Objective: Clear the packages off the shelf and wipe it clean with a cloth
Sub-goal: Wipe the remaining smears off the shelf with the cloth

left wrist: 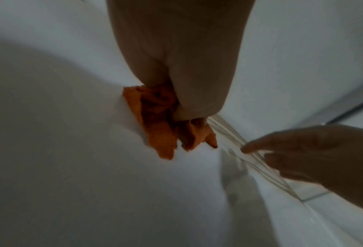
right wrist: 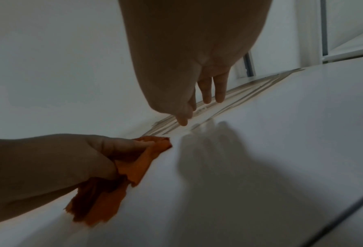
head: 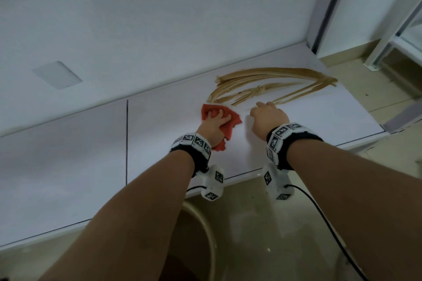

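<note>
Cloth bunched in left hand fingers on shelf; right hand fingers straight.

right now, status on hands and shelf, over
Left hand grips cloth on shelf. Right hand open, fingers over package. Package not yet cleared, blocks the wipe.

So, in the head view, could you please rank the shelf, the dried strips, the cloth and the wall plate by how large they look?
1. Shelf.
2. Dried strips.
3. Cloth and wall plate: look alike; the left hand covers part of the cloth.
</note>
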The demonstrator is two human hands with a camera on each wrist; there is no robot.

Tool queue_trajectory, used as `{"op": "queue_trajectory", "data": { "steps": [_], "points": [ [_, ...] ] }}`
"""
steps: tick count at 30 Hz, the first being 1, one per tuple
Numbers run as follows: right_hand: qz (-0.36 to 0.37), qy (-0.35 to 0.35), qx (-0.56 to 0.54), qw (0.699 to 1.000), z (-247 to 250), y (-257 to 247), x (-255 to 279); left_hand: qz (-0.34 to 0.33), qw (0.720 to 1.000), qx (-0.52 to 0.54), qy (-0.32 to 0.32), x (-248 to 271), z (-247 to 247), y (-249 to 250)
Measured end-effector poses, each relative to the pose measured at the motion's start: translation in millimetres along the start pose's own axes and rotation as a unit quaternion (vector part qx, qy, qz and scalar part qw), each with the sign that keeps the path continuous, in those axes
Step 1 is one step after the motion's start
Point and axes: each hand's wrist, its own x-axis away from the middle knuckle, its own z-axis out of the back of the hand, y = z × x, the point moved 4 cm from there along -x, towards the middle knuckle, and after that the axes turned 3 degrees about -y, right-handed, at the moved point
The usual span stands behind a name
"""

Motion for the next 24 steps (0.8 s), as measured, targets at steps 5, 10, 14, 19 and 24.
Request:
{"op": "queue_trajectory", "data": {
  "steps": [5,10,14,19,24],
  "points": [
    [0.025,0.001,-0.041,0.999,-5,-15,7,-0.054,0.995,-0.085,-0.012,19,10,-4],
    [0.088,-0.007,-0.057,0.994,-7,-49,5,0.029,0.980,-0.164,0.109,33,54,-51],
    [0.091,-0.047,-0.045,0.994,-22,-61,-8,0.104,0.962,-0.251,0.036,37,35,-72],
    [0.076,-0.065,-0.037,0.994,-30,-74,-21,0.117,0.951,-0.285,0.031,28,36,-71],
    [0.060,-0.092,-0.025,0.994,-41,-86,-31,0.138,0.945,-0.295,0.032,25,32,-67]
  ]
}}
